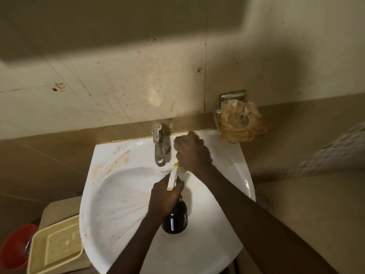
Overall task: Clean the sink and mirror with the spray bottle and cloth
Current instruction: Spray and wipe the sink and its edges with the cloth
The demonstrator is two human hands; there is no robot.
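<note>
A: Stained sink (122,194) filling my view; my left hand (165,200) is clamping the spray bottle (175,218), nozzle aiming toward the tap (160,147).

B: Right hand (192,153)?

A: Closing on the cloth (180,167), scrubbing beside the tap; mirror isn't showing.

The spray bottle (174,218) is being held over the sink (110,194), below the left fingers (177,186). The tap (160,145) is being flanked just left of the right fingers (181,147). A tray (57,246) is being kept far left of both.

Bare forearms (256,210) (no sleeves showing).
</note>
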